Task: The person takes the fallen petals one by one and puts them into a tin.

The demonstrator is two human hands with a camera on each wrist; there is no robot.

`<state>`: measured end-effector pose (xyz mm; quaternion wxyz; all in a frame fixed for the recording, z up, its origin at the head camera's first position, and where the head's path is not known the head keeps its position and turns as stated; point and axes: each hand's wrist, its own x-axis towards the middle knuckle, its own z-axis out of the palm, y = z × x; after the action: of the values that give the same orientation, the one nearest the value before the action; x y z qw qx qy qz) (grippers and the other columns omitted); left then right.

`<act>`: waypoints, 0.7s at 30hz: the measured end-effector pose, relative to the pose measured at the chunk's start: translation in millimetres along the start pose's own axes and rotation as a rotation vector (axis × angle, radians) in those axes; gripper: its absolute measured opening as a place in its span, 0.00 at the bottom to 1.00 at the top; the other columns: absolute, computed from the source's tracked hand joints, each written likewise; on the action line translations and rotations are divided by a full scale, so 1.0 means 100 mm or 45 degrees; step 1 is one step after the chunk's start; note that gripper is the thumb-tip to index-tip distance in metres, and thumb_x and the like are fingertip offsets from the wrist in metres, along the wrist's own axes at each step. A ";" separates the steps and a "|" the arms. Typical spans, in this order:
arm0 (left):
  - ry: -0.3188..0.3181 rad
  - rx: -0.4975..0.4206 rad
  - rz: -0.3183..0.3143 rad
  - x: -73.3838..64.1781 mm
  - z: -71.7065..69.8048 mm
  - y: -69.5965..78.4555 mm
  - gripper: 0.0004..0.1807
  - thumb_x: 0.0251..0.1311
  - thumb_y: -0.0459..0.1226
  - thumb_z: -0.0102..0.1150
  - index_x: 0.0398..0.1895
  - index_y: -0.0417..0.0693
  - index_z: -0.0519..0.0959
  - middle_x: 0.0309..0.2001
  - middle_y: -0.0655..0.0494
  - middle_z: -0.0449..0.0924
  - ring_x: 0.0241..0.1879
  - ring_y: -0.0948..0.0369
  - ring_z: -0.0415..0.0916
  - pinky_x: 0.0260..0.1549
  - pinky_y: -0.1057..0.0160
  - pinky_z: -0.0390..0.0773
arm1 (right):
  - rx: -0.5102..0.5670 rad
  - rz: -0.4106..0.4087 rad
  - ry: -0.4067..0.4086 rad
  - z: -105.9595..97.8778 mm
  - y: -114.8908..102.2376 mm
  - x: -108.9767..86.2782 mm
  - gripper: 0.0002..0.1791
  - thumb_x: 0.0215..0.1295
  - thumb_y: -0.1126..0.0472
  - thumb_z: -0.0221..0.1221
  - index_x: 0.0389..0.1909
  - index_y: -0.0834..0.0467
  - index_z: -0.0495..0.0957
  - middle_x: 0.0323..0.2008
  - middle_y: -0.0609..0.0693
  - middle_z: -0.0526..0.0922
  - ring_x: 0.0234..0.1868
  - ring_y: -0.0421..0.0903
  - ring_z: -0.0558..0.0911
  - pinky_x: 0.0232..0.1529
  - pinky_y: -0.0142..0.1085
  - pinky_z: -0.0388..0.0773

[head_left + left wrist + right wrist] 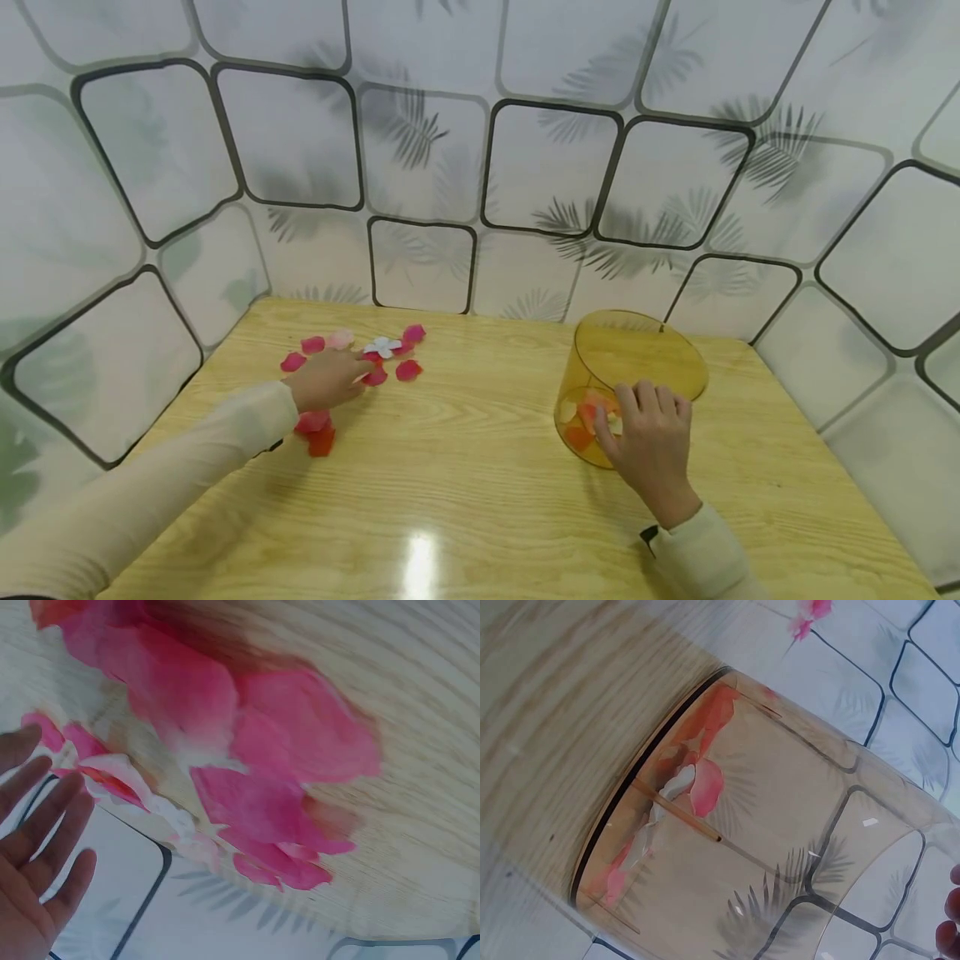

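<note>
My left hand (326, 382) reaches over a scatter of petals at the table's left. Its fingers, seen in the left wrist view (45, 855), are apart and loosely extended, touching or close to the pink petals (375, 377) next to a white flower (384, 347). More pink petals (187, 682) lie under the wrist. Toward the right stands an upright see-through amber cylinder (567, 375), open at the top. My right hand (651, 446) grips its near rim with bent fingers. Orange, pink and white petals (707, 787) lie at the cylinder's bottom.
A pale wood-grain table (450, 467) carries everything. Behind it and at both sides rise white panels (423, 267) patterned with dark rounded squares and grey leaves. Red petals (321, 442) lie just in front of my left wrist.
</note>
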<state>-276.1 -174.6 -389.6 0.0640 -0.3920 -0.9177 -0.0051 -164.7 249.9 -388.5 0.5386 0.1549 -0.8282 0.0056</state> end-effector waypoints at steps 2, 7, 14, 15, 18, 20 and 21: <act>-0.036 -0.036 0.012 -0.03 0.01 -0.05 0.10 0.52 0.35 0.66 0.37 0.43 0.79 0.32 0.53 0.83 0.27 0.59 0.76 0.33 0.59 0.79 | 0.001 -0.002 -0.001 0.00 0.00 0.00 0.22 0.65 0.48 0.44 0.27 0.63 0.73 0.22 0.57 0.70 0.23 0.57 0.68 0.31 0.51 0.63; -0.196 -0.208 -0.058 -0.13 -0.02 -0.13 0.08 0.55 0.33 0.63 0.39 0.45 0.80 0.35 0.53 0.82 0.35 0.56 0.78 0.39 0.56 0.79 | -0.004 -0.006 -0.010 -0.01 0.01 0.00 0.22 0.65 0.48 0.44 0.27 0.63 0.73 0.22 0.58 0.70 0.23 0.57 0.68 0.31 0.51 0.63; -0.411 -0.417 -0.167 -0.29 -0.09 -0.23 0.07 0.54 0.36 0.64 0.36 0.49 0.81 0.34 0.56 0.80 0.35 0.59 0.76 0.39 0.57 0.78 | -0.008 -0.007 -0.009 -0.01 0.00 0.00 0.22 0.65 0.48 0.44 0.26 0.63 0.72 0.22 0.58 0.70 0.23 0.57 0.68 0.29 0.50 0.62; -0.420 -0.423 -0.165 -0.31 -0.09 -0.25 0.07 0.53 0.37 0.65 0.36 0.49 0.81 0.34 0.56 0.80 0.35 0.59 0.76 0.38 0.57 0.78 | -0.008 -0.007 -0.006 -0.01 0.00 0.00 0.22 0.65 0.48 0.44 0.26 0.63 0.72 0.22 0.58 0.71 0.23 0.57 0.68 0.29 0.50 0.62; -0.432 -0.431 -0.149 -0.36 -0.10 -0.30 0.09 0.49 0.36 0.67 0.35 0.48 0.80 0.34 0.55 0.80 0.35 0.58 0.76 0.38 0.57 0.78 | -0.007 -0.008 -0.003 -0.01 0.00 0.00 0.22 0.65 0.48 0.44 0.26 0.63 0.72 0.22 0.58 0.71 0.23 0.57 0.68 0.28 0.50 0.61; -0.425 -0.414 -0.132 -0.39 -0.08 -0.33 0.10 0.47 0.34 0.66 0.35 0.49 0.80 0.34 0.55 0.80 0.36 0.57 0.76 0.38 0.56 0.78 | -0.008 -0.007 -0.005 -0.01 0.00 0.00 0.22 0.65 0.48 0.44 0.27 0.63 0.72 0.22 0.58 0.71 0.23 0.57 0.67 0.28 0.49 0.61; -0.420 -0.414 -0.135 -0.40 -0.08 -0.33 0.10 0.45 0.33 0.66 0.34 0.49 0.80 0.34 0.54 0.80 0.36 0.57 0.76 0.38 0.55 0.78 | -0.008 -0.006 -0.006 -0.01 0.00 0.00 0.22 0.65 0.48 0.44 0.26 0.63 0.72 0.22 0.58 0.71 0.23 0.57 0.67 0.28 0.49 0.61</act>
<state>-271.6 -227.2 -385.5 -0.1513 -0.3440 -0.9221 -0.0919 -164.0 249.6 -387.9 0.5372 0.1553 -0.8291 0.0013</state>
